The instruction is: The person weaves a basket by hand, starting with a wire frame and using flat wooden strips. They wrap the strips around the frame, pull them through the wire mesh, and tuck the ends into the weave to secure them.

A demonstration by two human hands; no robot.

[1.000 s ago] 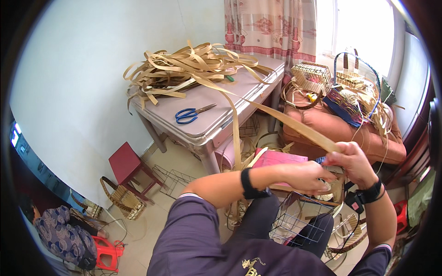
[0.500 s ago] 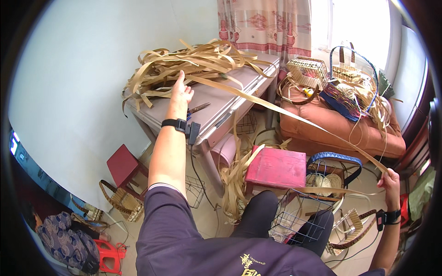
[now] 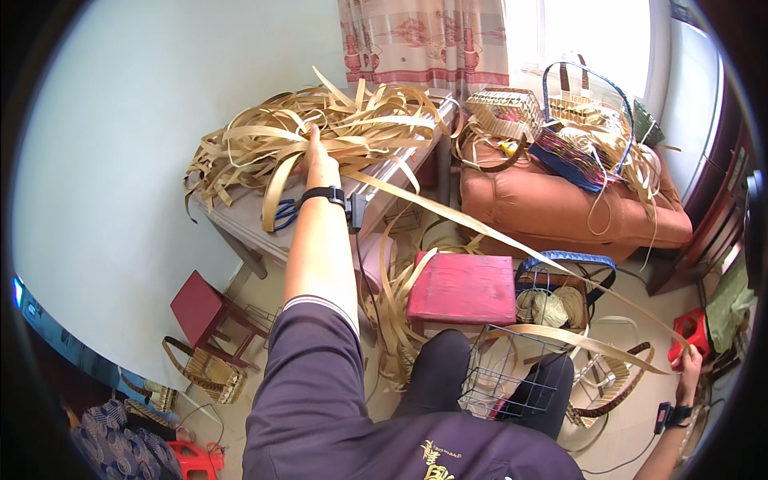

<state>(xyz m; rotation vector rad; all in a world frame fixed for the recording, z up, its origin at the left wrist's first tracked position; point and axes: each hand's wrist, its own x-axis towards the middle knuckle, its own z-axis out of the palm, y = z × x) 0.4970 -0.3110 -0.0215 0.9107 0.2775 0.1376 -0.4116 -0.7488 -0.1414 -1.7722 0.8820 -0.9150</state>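
My left hand (image 3: 317, 157) reaches far out to a tangled pile of pale flat weaving strips (image 3: 364, 120) on a grey table (image 3: 240, 214). Its fingers curl into the strips. One long strip (image 3: 496, 234) runs from under that hand across the room to my right hand (image 3: 688, 362), which grips its far end at the lower right. A black band sits on each wrist. A wire basket frame (image 3: 504, 370) rests on my lap, with a second curved strip (image 3: 592, 344) lying over it.
Blue-handled scissors (image 3: 282, 214) lie on the table near my forearm. A red box (image 3: 462, 288) and a blue-rimmed basket of twine (image 3: 560, 298) stand by my knees. An orange armchair (image 3: 552, 210) holds woven baskets (image 3: 508, 108). A small red stool (image 3: 200, 308) stands at left.
A second ago both hands were together at the strip over my lap. My left hand went out to the pile, and my right hand has drawn the strip's end out to the lower right.
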